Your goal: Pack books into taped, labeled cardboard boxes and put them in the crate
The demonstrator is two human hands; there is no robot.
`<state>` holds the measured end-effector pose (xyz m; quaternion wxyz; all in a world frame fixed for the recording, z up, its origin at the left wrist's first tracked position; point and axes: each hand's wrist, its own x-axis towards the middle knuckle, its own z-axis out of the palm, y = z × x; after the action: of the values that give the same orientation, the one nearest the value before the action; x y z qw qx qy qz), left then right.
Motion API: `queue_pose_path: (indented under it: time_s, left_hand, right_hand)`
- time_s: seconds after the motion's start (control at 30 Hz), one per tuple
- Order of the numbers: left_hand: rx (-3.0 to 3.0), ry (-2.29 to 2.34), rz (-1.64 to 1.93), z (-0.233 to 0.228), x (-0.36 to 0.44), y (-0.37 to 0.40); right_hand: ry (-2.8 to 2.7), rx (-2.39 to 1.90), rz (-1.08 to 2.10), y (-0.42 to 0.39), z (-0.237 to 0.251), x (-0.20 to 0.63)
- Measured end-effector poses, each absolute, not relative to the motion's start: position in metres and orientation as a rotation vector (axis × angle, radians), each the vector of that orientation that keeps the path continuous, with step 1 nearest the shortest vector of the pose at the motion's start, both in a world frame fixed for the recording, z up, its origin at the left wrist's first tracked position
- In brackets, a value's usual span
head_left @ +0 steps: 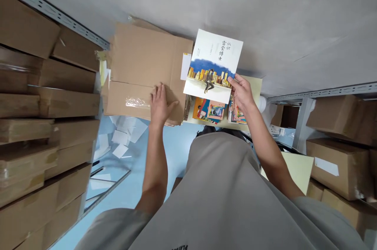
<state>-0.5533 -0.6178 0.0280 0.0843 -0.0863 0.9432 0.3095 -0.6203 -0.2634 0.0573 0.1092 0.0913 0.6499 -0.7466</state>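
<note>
A: Holding a book [214, 65] up in the right hand [242, 93], fingers and thumb pinched on its lower right corner; cover faces the camera — white top, blue band, a row of coloured buildings, a figure sitting on a ledge

B: And the left hand [160, 104]?

A: Flat, fingers together, palm down on the near edge of a cardboard box [144, 73], gripping nothing. My reading: it steadies the flaps, which lie shut, with clear tape beside the thumb

B: Where does the book sit relative to the box?

A: Just right of it, in the air, its left edge overlapping the box's right side in this view. Cannot tell if they touch. The corner grip leaves the whole cover readable, which probably explains the hold

B: Below the book?

A: A stack of colourful books [210, 109] on a pale yellow surface [257, 85], partly hidden by the raised one

B: Surroundings?

A: Brown cartons on metal shelving [44, 97] to the left, more cartons [335, 167] on the right, loose white papers [123, 140] on the blue floor. Grey shirt fills the lower frame
</note>
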Motion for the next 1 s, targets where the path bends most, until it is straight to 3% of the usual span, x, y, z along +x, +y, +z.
queue_pose_path:
  time_s: [0.3, 0.67, 1.0]
  left_hand:
    - [-0.308, 2.839, 0.966, 0.019, -0.519, -0.634]
    - [-0.291, 2.831, 0.95, 0.022, -0.517, -0.639]
    - [-0.276, 2.835, 0.881, 0.02, -0.522, -0.641]
  right_hand:
    - [1.833, 0.227, -2.136, -0.296, 0.05, -0.626]
    - [1.937, 0.362, -2.042, -0.363, -0.028, -0.671]
    - [1.944, 0.36, -2.013, -0.359, -0.043, -0.674]
